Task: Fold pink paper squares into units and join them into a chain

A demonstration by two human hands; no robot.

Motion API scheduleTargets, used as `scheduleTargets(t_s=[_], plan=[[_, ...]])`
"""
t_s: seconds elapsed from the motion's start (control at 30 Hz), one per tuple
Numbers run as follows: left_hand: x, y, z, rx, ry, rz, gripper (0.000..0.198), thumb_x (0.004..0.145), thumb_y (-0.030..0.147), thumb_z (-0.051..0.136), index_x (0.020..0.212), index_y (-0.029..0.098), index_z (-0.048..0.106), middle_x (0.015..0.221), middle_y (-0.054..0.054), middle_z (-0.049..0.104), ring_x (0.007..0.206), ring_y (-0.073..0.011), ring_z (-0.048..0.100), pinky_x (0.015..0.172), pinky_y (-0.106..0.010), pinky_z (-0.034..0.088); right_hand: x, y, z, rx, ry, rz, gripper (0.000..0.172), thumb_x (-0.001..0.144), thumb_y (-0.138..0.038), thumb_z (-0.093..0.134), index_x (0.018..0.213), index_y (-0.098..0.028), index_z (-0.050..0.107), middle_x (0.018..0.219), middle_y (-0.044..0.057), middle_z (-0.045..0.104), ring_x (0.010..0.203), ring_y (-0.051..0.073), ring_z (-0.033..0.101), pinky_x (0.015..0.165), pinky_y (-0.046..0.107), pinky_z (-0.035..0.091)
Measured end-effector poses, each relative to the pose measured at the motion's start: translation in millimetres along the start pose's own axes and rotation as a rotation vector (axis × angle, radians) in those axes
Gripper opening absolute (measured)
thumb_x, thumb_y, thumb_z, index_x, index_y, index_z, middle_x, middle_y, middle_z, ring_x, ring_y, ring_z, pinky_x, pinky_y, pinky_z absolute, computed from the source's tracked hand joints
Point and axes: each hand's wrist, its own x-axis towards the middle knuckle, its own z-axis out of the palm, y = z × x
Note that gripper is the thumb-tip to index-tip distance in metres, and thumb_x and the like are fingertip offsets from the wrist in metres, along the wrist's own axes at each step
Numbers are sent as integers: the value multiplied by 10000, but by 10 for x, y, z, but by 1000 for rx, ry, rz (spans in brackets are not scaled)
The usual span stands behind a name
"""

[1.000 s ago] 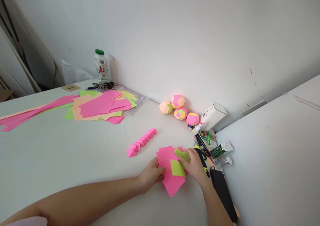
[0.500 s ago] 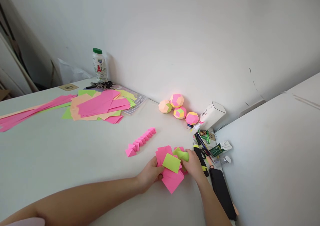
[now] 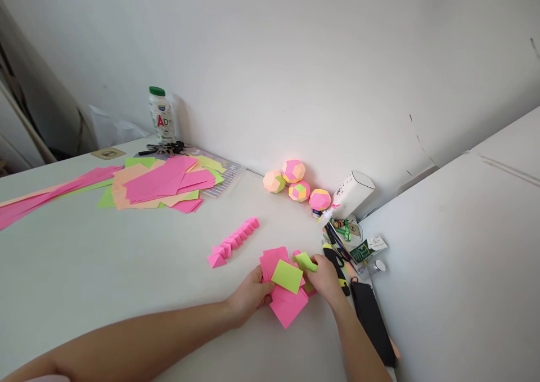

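Observation:
My left hand [image 3: 252,293] is closed on a loose bunch of pink paper pieces [image 3: 288,310], its thumb on top. A flat green paper piece [image 3: 287,276] lies over the pink ones. In my right hand [image 3: 325,278] a bent green paper piece [image 3: 305,261] is pinched, with more pink and green paper partly hidden behind and below the fingers. Left of the hands, a slanting row of folded pink paper units [image 3: 234,242] rests on the white table [image 3: 139,275].
Cut pink, peach and green sheets [image 3: 164,182] are heaped at the back left, near keys [image 3: 162,148] and a white bottle [image 3: 161,117]. Several faceted paper balls [image 3: 293,171] sit by the wall. A white cylinder [image 3: 352,193], scissors, pens and a black case [image 3: 373,323] line the right side.
The green piece in my right hand has turned and now shows a flatter face. My left hand keeps its hold on the bunch. The whole view has shifted slightly.

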Motion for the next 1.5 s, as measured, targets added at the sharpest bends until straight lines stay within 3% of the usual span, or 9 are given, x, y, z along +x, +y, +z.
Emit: scheduleTargets(t_s=[0.13, 0.3, 0.5, 0.63, 0.73, 0.9, 1.1, 1.23, 1.5], plan=[[3, -7, -18, -11, -27, 3, 458, 662, 174, 693, 1092, 182, 539, 1129, -119, 628, 1051, -285, 588, 889, -419, 459, 29, 22, -67, 150, 27, 52, 151, 657, -251, 610, 793, -186, 608, 794, 48, 678, 746, 248, 618, 614, 283, 411], [3, -4, -30, 7, -45, -4, 482, 665, 189, 695, 1118, 181, 529, 1137, -122, 620, 1050, -282, 584, 880, -409, 459, 53, -8, -186, 515, 42, 85, 271, 667, -250, 616, 917, -146, 601, 918, 86, 688, 838, 261, 636, 716, 337, 477], [-16, 4, -16, 77, -42, 2, 432, 681, 224, 689, 1090, 194, 553, 1102, -105, 633, 1030, -273, 584, 834, -387, 466, 36, -46, -336, 783, 94, 146, 393, 644, -283, 669, 997, -133, 587, 993, 117, 684, 827, 269, 654, 650, 345, 528], [-26, 6, -2, 134, -35, 25, 392, 696, 223, 672, 1073, 197, 568, 1044, -90, 651, 989, -266, 592, 781, -359, 477, -7, -98, -475, 896, 21, 171, 455, 622, -309, 700, 1034, -156, 580, 1064, 117, 668, 847, 277, 661, 642, 347, 539], [-21, -7, -8, 141, -24, 28, 406, 692, 210, 667, 1085, 198, 561, 1021, -85, 653, 959, -258, 598, 740, -334, 481, -72, -179, -517, 951, -112, 111, 478, 636, -309, 705, 1078, -181, 575, 1085, 103, 658, 885, 267, 658, 693, 346, 536], [-5, -41, -29, 143, 6, 39, 397, 682, 191, 651, 1069, 190, 559, 945, -70, 664, 903, -250, 611, 721, -334, 483, -234, -436, -418, 889, -409, 13, 424, 670, -194, 664, 1085, -192, 574, 1083, 81, 642, 858, 230, 654, 709, 322, 519], [-12, -32, -2, 107, 3, 41, 389, 662, 141, 621, 1040, 187, 542, 890, -54, 660, 850, -236, 624, 704, -331, 481, -306, -598, -325, 532, -281, -109, 381, 664, -95, 579, 1025, -212, 617, 986, 30, 654, 929, 220, 594, 807, 311, 458], [1, -39, 1, 141, 28, 32, 345, 633, 96, 584, 967, 170, 540, 782, -31, 644, 737, -203, 623, 637, -302, 471, -278, -556, -299, 448, -275, -97, 364, 640, -104, 610, 991, -200, 618, 1026, 46, 624, 975, 228, 563, 839, 318, 432], [-17, -37, 29, 122, 81, 34, 288, 593, 58, 554, 851, 181, 521, 670, 27, 608, 629, -142, 591, 565, -233, 445, -278, -540, -277, 387, -299, -94, 176, 653, -124, 622, 814, -182, 581, 890, 18, 584, 854, 198, 549, 742, 276, 414]])
